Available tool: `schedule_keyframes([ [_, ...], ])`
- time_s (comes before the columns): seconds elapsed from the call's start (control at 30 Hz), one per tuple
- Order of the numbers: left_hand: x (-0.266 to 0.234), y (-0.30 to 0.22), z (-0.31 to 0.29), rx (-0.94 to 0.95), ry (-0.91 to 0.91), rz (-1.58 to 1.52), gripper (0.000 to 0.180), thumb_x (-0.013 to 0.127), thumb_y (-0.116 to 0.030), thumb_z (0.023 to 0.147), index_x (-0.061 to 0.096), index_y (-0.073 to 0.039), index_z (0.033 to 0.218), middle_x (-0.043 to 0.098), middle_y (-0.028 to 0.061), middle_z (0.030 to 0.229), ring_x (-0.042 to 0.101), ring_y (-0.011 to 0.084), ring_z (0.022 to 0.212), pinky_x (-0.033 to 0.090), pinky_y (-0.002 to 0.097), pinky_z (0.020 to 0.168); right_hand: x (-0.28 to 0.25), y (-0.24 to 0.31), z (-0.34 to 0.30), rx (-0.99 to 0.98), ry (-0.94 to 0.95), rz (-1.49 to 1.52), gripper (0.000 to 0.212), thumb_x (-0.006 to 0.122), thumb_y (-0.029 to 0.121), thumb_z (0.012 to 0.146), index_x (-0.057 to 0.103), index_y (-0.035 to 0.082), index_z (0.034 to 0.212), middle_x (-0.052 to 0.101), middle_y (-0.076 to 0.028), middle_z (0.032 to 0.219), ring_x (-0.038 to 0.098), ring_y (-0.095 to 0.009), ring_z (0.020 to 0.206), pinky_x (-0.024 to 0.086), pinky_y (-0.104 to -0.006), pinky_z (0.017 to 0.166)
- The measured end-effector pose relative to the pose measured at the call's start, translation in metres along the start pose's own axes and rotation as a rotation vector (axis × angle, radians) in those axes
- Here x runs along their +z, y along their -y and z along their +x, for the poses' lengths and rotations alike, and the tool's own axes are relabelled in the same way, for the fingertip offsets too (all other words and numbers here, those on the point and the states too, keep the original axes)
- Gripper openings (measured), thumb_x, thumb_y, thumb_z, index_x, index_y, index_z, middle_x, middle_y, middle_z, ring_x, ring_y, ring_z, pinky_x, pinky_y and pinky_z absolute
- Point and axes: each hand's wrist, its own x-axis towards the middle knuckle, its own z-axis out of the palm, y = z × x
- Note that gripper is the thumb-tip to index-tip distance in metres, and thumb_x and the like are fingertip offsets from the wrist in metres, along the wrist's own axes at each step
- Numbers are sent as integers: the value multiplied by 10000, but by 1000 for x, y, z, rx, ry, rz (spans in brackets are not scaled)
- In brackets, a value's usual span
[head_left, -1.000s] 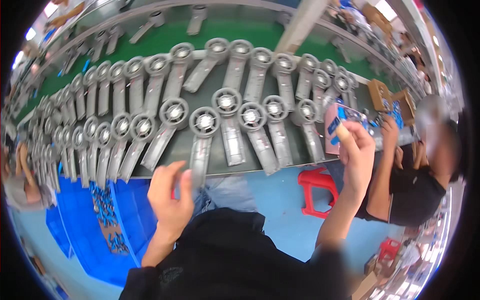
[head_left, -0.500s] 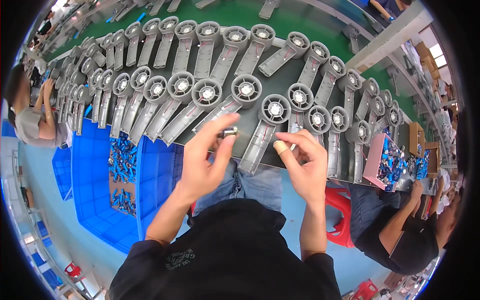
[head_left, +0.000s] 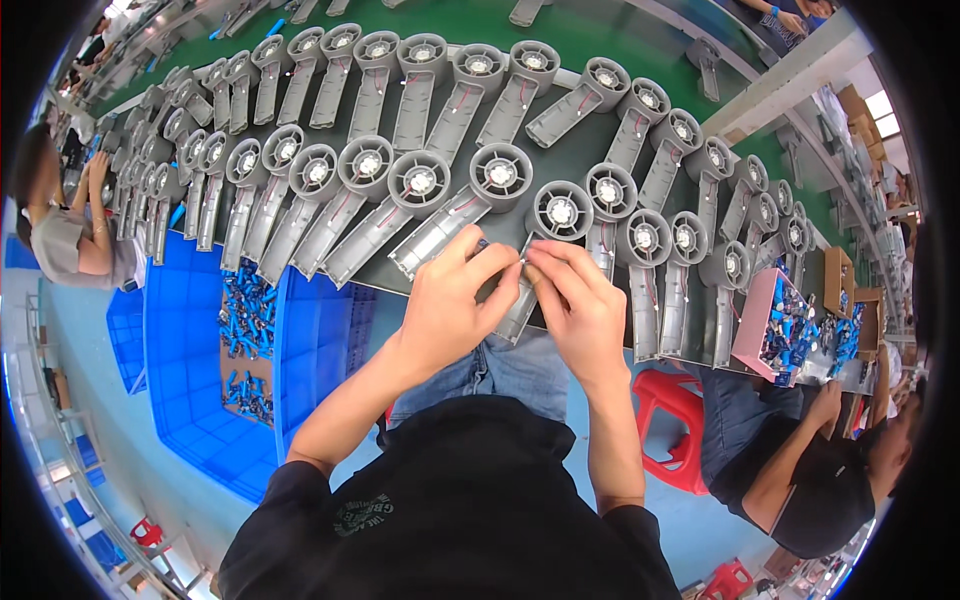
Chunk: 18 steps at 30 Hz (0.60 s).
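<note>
My left hand (head_left: 455, 295) is closed in a pinch around a small dark part (head_left: 481, 244), mostly covered by the fingers, with a bit of blue showing. Fingertip to fingertip with it, my right hand (head_left: 582, 315) is pinched too; something thin and pale is at its tips, too small to make out. Both hands are over a grey handheld-fan half-shell (head_left: 562, 212), whose round head with a spoked ring and white centre faces up. Its handle (head_left: 515, 322) points toward me, partly hidden by the hands. Another half-shell (head_left: 500, 178) lies just left, red wire along its handle.
Rows of similar grey half-shells (head_left: 365, 160) cover the dark bench. Blue bins (head_left: 205, 400) with blue cylindrical parts stand at the lower left. On the right are a pink box (head_left: 757, 335) of blue parts, a red stool (head_left: 670, 425) and a seated co-worker (head_left: 800, 470). Another person (head_left: 80, 240) works far left.
Both hands have come together, the left moving right and the right moving slightly left, and their fingertips now meet over the half-shell. The view has shifted a little.
</note>
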Motion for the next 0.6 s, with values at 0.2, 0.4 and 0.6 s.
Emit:
schedule_keyframes([
  [0.2,-2,-3,3,-86,-9,-137,180,643,33,852,671,-12,1024,561,56,786,540,146,601,431,284,541,1,0,3,-4,-5,-59,142,697,4,841,696,9,983,673,-75,976,645,-163,652,509,-265,565],
  [0.4,-1,6,-7,-179,14,-272,346,633,27,888,634,-16,1231,699,100,999,663,139,809,522,263,722,4,6,4,83,-62,38,116,697,2,845,694,6,961,655,-55,902,565,-105,582,439,-242,505],
  [0.6,1,8,-6,-71,-6,-221,315,678,15,855,675,2,1170,703,148,1121,691,206,992,537,280,837,8,3,4,93,-108,68,101,699,8,845,688,2,945,651,-43,892,533,-80,568,413,-227,490],
])
